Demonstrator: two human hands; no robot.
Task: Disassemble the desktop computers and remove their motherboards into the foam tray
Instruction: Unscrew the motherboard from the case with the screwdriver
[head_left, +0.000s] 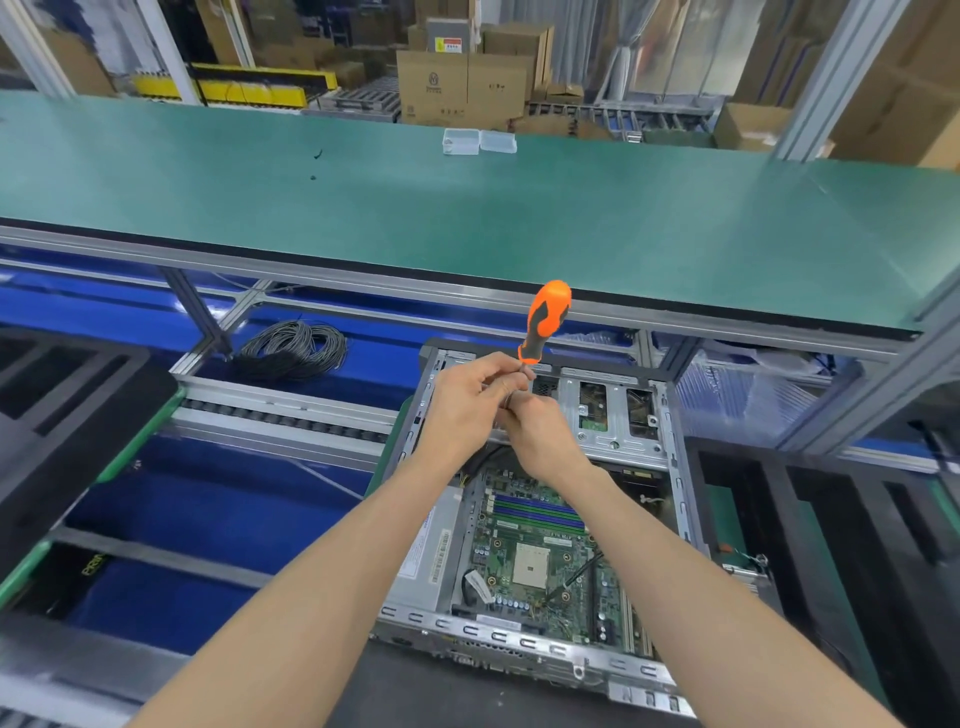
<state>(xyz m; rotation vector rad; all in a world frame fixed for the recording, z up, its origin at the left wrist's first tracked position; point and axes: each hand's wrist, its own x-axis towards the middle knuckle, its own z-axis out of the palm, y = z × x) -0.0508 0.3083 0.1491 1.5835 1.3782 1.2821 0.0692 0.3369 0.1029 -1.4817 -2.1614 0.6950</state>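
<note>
An open desktop computer case lies in front of me, its green motherboard still inside. Both hands meet above the case's drive-bay end. My left hand pinches the shaft of an orange and grey screwdriver just below its handle, which points up and away. My right hand sits right under it, fingers curled around the lower shaft. The tip is hidden between the hands. Black foam trays lie at the left and at the right.
A long green bench shelf runs across above the case, with two small clear plastic boxes at its far edge. A coil of black cable lies on the blue surface to the left. Cardboard boxes stand behind.
</note>
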